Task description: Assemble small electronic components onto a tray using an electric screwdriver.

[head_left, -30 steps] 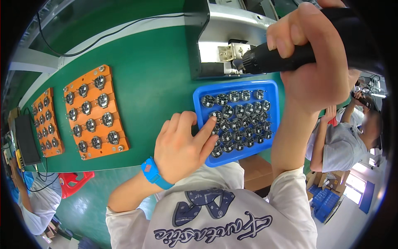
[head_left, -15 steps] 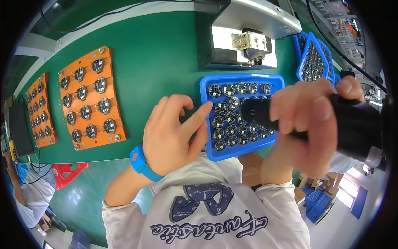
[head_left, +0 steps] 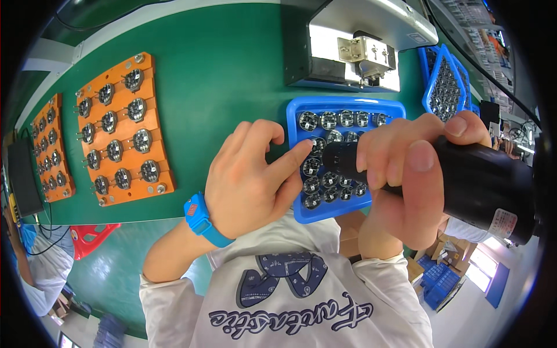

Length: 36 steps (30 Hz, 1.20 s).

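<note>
My right hand (head_left: 406,174) is wrapped round a black electric screwdriver (head_left: 487,185). The tool lies over the blue tray (head_left: 293,116), its narrow end pointing left, and its tip cannot be made out. Several round metal parts with dark, shiny inner pieces sit in rows in the tray; the tool and my right hand hide some of them. My left hand (head_left: 249,174), a blue watch on its wrist, rests at the tray's left edge with fingers apart. Its index fingertip reaches a round part (head_left: 317,145) near the left rim; whether it touches is unclear.
Two orange fixture plates (head_left: 125,159) holding similar round parts stand on the green table (head_left: 203,69) at left. Behind the tray is a metal machine (head_left: 371,55) with a clamp block. More filled blue trays (head_left: 444,87) are stacked at far right. A red stool (head_left: 90,238) stands below the table edge.
The screwdriver's narrow end has moved slightly left and down over the tray. My left index fingertip has moved right, from the rim onto the parts. The whole view has shifted slightly.
</note>
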### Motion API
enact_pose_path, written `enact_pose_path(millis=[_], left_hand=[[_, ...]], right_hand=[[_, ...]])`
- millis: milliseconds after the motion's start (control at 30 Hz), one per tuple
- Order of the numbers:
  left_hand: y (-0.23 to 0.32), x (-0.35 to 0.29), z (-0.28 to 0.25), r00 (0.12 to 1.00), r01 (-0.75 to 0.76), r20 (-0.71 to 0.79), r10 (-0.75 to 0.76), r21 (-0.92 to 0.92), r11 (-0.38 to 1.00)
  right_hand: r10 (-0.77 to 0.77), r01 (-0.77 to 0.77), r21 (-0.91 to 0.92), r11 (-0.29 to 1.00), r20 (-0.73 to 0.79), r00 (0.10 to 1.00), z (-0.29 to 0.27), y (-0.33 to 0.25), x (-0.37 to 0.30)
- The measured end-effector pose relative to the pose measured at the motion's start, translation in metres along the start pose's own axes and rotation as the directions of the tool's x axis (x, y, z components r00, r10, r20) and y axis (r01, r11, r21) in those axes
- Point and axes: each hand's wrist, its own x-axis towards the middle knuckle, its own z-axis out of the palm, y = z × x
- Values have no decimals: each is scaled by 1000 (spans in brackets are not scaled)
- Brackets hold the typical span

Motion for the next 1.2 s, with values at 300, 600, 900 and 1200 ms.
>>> enact_pose_path(millis=[300,600,900,1200], left_hand=[[0,0,1,999,32,-3,-32,-40,999],[1,7,-1,999,22,37,-21,-27,999],[-1,8,-2,999,-1,41,1,0,1000],[6,10,0,995,-32,95,23,100,994]], right_hand=[[-13,12,40,999,23,1000,1,1,1],[-8,11,70,998,-34,999,4,3,-2],[-9,15,-137,990,46,999,1,3,-1],[-110,132,-91,987,212,971,-6,10,-6]])
